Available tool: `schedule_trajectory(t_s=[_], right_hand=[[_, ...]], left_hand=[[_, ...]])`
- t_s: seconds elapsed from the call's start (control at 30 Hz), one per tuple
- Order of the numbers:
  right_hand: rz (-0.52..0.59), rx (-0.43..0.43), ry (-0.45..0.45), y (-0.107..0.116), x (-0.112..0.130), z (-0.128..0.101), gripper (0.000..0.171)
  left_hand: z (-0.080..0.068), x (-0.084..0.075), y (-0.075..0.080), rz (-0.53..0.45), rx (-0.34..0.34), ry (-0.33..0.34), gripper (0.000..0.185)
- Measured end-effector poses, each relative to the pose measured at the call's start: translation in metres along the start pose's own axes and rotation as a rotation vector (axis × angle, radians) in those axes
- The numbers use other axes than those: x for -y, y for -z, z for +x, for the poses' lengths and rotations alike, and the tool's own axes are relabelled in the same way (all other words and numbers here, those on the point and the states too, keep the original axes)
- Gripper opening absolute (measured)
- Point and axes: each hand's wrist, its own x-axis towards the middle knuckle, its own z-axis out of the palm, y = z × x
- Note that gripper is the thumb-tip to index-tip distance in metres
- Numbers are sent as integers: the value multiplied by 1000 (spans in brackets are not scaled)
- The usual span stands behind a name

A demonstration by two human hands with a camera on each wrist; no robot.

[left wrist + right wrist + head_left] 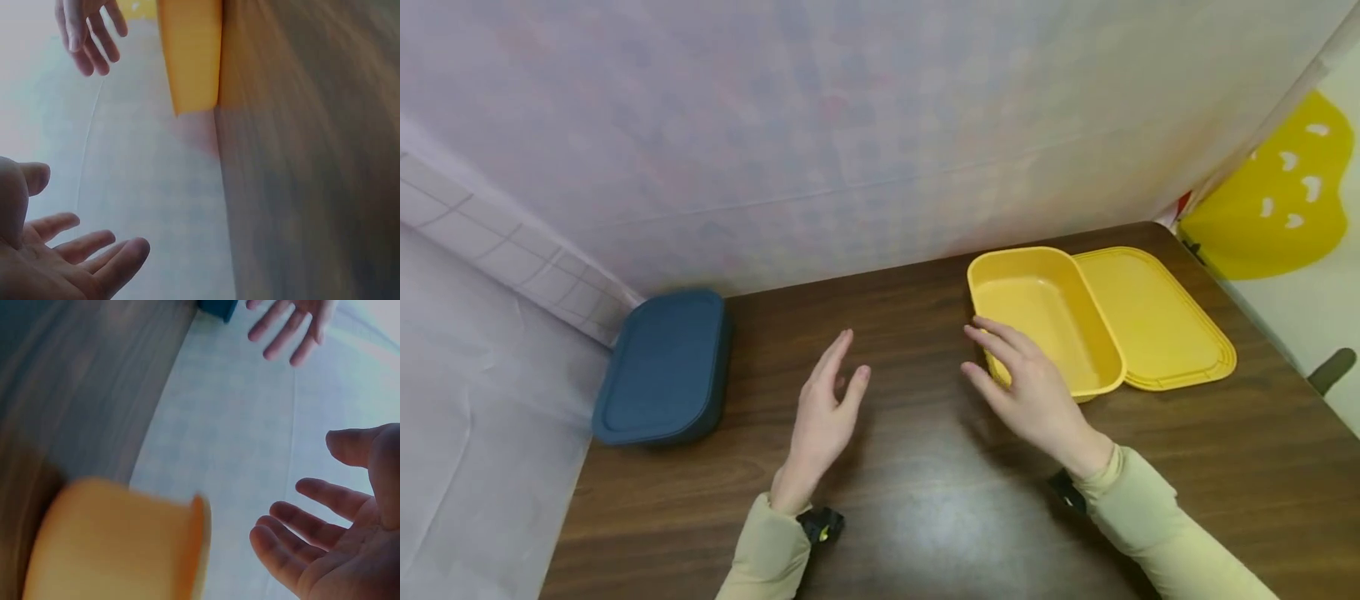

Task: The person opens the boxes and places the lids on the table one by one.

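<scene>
Box [1063, 321], yellow, opens upward, its long axis slanting away leftward.

An indoor corner, screened off; whether in a home or a studio is impossible to tell. A checked sheet [850, 142] hangs along the far edge of the wood-grain worktop [917, 450], a creased grey sheet [482, 375] lines its left side, and a yellow print [1270, 200] shows at far right.
</scene>
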Motion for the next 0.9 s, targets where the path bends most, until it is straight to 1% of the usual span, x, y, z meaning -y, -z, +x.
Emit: schedule_trajectory(t_s=[0.1,0.2,0.27,0.4,0.6,0.8,0.9], right_hand=[[13,41,-1,-13,10,-1,50],[26,81,2,-24,19,-2,50],[31,105,7,-31,24,-1,50],[39,150,2,-45,32,4,51],[89,240,9,-71,51,13,54],[160,327,15,-95,74,21,57],[178,367,13,-106,83,26,58]], left_hand=[[-5,9,11,30,-18,2,58],[-14,19,23,80,-34,-5,57],[-19,26,32,115,-46,-18,57],[-26,39,51,182,-88,-66,57],[-38,55,86,259,-190,-108,53],[-48,66,119,257,-297,-136,50],[-52,72,133,247,-351,-146,49]])
